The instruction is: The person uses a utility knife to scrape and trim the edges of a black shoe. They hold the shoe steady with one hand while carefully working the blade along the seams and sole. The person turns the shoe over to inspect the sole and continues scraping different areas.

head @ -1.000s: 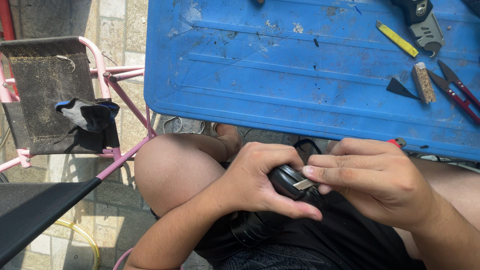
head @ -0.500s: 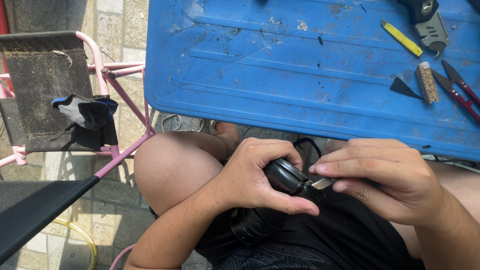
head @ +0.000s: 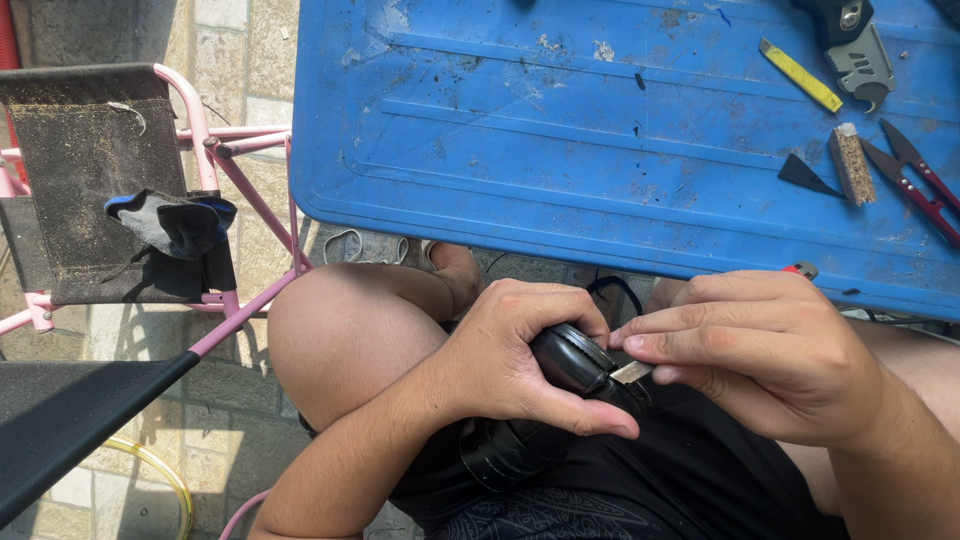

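The black shoe [head: 560, 400] is gripped by the left hand [head: 520, 355]; a thin blade [head: 632, 372] is pinched by the right hand [head: 760, 350], and the thumb could be cut by a slip

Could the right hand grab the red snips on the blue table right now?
Probably not straight away. The right hand is busy pressing a small blade against the black shoe that the left hand grips. The red snips lie uncovered on the blue table, so the way looks free once it lets go.
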`<state>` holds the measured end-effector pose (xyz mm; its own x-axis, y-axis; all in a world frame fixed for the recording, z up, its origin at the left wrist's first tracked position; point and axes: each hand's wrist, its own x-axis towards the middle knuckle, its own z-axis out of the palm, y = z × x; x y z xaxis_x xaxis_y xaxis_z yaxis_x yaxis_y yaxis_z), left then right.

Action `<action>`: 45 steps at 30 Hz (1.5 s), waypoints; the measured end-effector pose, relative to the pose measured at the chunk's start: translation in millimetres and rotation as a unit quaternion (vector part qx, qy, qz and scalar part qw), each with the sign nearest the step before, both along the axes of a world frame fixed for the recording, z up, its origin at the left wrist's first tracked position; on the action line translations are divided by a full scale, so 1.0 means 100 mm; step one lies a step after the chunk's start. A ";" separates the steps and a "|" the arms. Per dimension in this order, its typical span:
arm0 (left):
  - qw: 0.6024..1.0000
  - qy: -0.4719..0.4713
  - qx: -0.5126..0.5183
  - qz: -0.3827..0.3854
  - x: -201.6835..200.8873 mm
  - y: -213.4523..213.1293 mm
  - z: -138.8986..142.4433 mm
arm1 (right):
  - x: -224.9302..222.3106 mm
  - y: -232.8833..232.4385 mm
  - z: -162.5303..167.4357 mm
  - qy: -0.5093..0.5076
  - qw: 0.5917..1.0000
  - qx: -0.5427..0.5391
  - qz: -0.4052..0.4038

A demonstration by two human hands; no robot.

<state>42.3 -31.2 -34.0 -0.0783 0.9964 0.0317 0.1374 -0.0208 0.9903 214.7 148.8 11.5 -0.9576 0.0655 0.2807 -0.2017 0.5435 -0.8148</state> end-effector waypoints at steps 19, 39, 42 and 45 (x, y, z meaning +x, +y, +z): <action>1.000 0.000 -0.006 -0.012 0.03 0.03 -0.03 | 0.00 0.01 -0.07 0.006 0.999 -0.041 0.009; 1.000 0.009 -0.017 0.011 0.02 0.03 0.00 | 0.04 0.00 -0.16 -0.021 0.995 -0.101 -0.014; 0.999 -0.001 -0.011 0.030 -0.04 0.01 -0.02 | 0.12 0.00 -0.19 -0.039 0.987 -0.153 -0.028; 0.998 -0.043 -0.030 0.032 -0.07 -0.03 -0.05 | 0.18 -0.02 -0.21 -0.054 0.986 -0.152 -0.036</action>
